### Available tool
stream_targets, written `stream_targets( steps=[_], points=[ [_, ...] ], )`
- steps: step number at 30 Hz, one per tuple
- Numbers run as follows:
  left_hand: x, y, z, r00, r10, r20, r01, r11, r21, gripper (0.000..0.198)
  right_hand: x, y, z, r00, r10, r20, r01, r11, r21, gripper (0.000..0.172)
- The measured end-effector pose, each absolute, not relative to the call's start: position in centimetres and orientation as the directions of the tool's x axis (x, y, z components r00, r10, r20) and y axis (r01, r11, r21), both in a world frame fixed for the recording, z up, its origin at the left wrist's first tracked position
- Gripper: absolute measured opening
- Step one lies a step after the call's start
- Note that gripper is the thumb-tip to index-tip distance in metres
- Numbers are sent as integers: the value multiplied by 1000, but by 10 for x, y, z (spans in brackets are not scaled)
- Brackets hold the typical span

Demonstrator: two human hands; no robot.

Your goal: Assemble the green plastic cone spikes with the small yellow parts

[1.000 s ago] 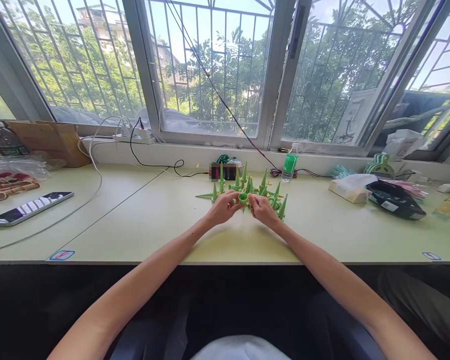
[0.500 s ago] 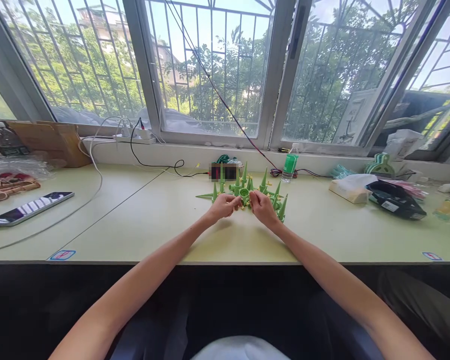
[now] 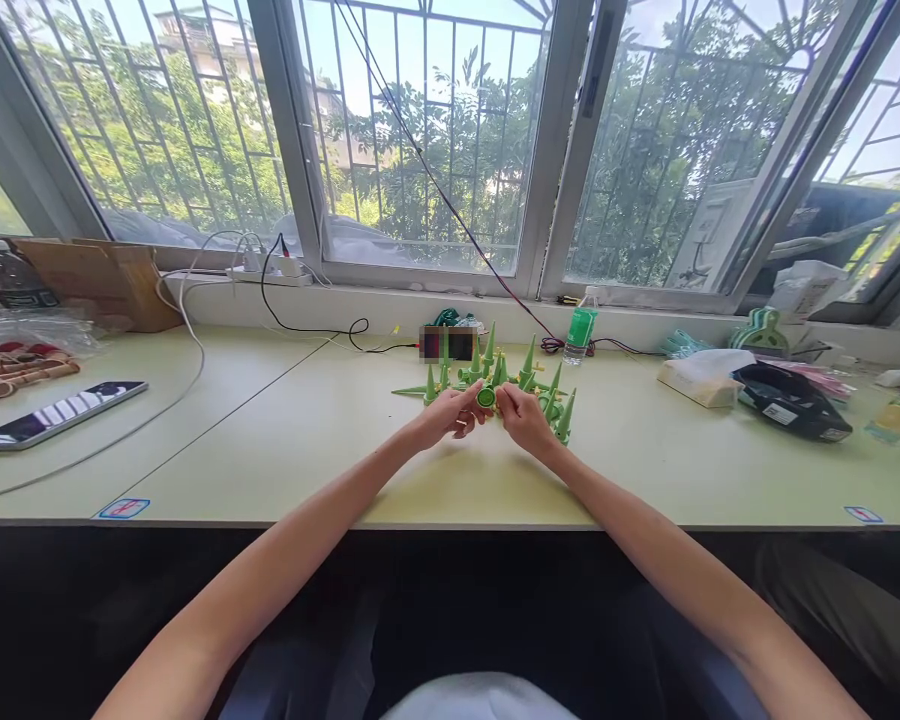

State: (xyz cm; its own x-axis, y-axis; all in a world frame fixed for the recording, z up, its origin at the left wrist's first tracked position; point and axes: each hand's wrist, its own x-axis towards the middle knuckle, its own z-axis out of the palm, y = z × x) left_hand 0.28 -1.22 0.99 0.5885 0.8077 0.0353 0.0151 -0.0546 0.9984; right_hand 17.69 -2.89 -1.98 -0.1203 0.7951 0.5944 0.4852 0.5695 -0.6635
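Observation:
Between my hands is a green round plastic piece [image 3: 486, 397], its ringed circular end facing me. My left hand [image 3: 450, 412] is closed on its left side, with the thumb and fingers against it. On the other side my right hand [image 3: 521, 413] pinches at the piece's right edge; its fingertips are partly hidden. Behind and around them on the table stand several green pointed cones [image 3: 490, 350], with small yellow parts among them. More green cones [image 3: 565, 415] lie close to my right wrist. What the fingers cover cannot be made out.
A clear bottle with a green label [image 3: 580, 328] stands behind on the right. Farther right are a tissue pack [image 3: 697, 378] and a black bag [image 3: 791, 400]. A phone [image 3: 60, 415] and a white cable [image 3: 195, 375] lie left. The table's front edge [image 3: 465, 527] runs before me.
The green piece has turned a little, and its round end sits slightly lower. My left thumb has extended along it and the left fingers have shifted; my right hand stays nearly in place.

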Motion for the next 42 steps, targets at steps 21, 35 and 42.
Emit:
stream_targets(
  steps=[21,35,42],
  points=[
    [1,-10,0,537,715,447,214,-628,748,34,181,-26,-20,-134,796,590,505,567,-651,42],
    [6,1,-10,383,642,664,385,-765,517,30,178,-19,-22,-62,816,575,465,533,-706,44],
    [7,-2,-3,324,882,344,290,-438,851,51,182,-19,-21,-9,764,645,497,563,-660,41]
  ],
)
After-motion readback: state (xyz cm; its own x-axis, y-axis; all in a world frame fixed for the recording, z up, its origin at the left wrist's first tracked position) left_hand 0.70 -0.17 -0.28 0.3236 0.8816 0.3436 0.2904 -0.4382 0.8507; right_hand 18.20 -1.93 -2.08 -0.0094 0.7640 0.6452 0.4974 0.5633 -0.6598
